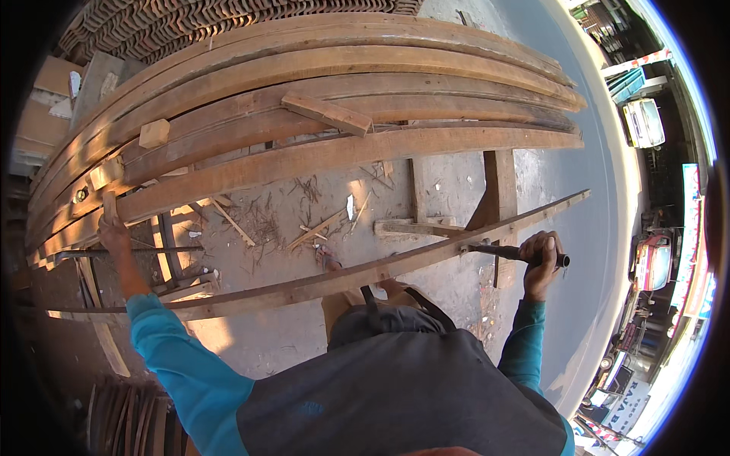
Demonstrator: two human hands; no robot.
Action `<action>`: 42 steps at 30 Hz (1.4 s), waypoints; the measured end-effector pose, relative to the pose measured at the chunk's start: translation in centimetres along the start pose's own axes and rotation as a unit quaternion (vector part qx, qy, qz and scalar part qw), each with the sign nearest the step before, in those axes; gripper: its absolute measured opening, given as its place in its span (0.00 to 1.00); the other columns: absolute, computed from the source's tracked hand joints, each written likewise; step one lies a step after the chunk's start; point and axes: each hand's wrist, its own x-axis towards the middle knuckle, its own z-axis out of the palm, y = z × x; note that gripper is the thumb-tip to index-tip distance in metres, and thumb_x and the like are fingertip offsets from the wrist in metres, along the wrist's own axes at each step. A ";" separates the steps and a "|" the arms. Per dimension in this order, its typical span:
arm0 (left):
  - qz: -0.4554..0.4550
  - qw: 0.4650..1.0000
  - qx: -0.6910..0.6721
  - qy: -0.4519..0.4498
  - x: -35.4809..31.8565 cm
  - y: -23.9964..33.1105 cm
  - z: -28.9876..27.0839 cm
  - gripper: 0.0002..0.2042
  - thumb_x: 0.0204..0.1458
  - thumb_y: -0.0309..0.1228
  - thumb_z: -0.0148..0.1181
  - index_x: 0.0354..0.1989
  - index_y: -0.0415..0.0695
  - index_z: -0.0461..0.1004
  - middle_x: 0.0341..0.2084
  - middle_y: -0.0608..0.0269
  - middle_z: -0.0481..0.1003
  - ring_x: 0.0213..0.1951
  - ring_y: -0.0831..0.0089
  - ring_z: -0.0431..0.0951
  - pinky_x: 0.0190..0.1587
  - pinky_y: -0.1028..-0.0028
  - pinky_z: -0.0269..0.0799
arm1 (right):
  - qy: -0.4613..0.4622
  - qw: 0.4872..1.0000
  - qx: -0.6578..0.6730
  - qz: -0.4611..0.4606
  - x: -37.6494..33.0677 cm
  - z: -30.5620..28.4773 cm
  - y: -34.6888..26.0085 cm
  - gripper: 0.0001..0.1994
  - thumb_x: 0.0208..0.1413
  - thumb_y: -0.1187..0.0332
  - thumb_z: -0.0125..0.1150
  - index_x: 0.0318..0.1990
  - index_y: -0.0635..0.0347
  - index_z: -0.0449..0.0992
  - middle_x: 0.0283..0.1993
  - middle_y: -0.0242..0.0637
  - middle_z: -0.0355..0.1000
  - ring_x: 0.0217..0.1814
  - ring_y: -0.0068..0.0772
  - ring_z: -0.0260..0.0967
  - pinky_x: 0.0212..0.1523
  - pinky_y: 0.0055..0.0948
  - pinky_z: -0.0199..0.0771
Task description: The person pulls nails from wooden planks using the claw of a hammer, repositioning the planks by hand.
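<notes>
My right hand [541, 262] is wrapped round the dark handle of a hammer [498, 249], with the handle's end sticking out past the fist. The hammer's head end touches a long, narrow wooden batten [380, 270] that runs across in front of my body. At far left, my left hand [114, 232] closes on a short, light wooden piece [109, 204] beside the stacked beams. Just beyond it sits a pale wood block [106, 174]; whether the two are joined I cannot tell.
Several long wooden beams [342, 148] lie side by side ahead, carrying an offcut [327, 113] and a small block [154, 134]. Beneath is a wooden support [498, 190]. Wood scraps [315, 232] litter the floor. Roof tiles [228, 34] are stacked behind; parked vehicles [643, 123] stand right.
</notes>
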 end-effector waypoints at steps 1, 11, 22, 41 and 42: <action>-0.008 0.998 -0.049 0.049 -0.6 0.9 0.0 0.26 0.58 0.38 0.61 0.60 0.34 0.67 0.53 0.31 0.72 0.54 0.38 0.72 0.57 0.51 0.68 | -0.004 1.000 -0.010 0.004 0.0 0.0 -0.1 0.19 0.68 0.57 0.51 0.26 0.55 0.59 0.22 0.32 0.56 0.21 0.25 0.57 0.26 0.27 0.63; -0.185 0.899 -0.395 -0.024 -13.0 16.2 -7.1 0.27 0.59 0.39 0.66 0.56 0.35 0.60 0.47 0.49 0.72 0.46 0.66 0.77 0.51 0.70 0.77 | -0.131 0.988 -0.070 0.048 4.1 2.9 -1.1 0.22 0.67 0.54 0.59 0.24 0.58 0.67 0.19 0.29 0.63 0.20 0.21 0.60 0.24 0.24 0.61; -0.122 0.713 -0.611 -0.322 -49.8 44.1 -16.7 0.30 0.64 0.45 0.58 0.68 0.37 0.62 0.37 0.64 0.73 0.34 0.78 0.69 0.38 0.75 0.69 | -0.379 0.917 0.102 -0.067 5.9 -2.8 2.0 0.22 0.63 0.49 0.59 0.34 0.64 0.70 0.26 0.38 0.69 0.28 0.28 0.67 0.30 0.30 0.67; 0.004 0.775 -0.559 -0.294 -68.9 63.6 -13.6 0.25 0.55 0.32 0.67 0.58 0.36 0.68 0.51 0.44 0.74 0.55 0.53 0.74 0.62 0.59 0.64 | -0.631 0.765 -0.024 -0.126 7.7 10.8 0.5 0.19 0.69 0.57 0.53 0.54 0.66 0.70 0.32 0.42 0.71 0.34 0.32 0.68 0.39 0.34 0.69; 0.010 0.797 -0.545 -0.259 -69.3 64.3 -13.0 0.23 0.54 0.30 0.68 0.56 0.37 0.69 0.47 0.46 0.75 0.53 0.56 0.74 0.61 0.59 0.66 | -0.594 0.771 0.008 -0.231 7.6 12.4 2.0 0.19 0.68 0.58 0.54 0.54 0.67 0.70 0.33 0.47 0.71 0.36 0.39 0.70 0.40 0.38 0.70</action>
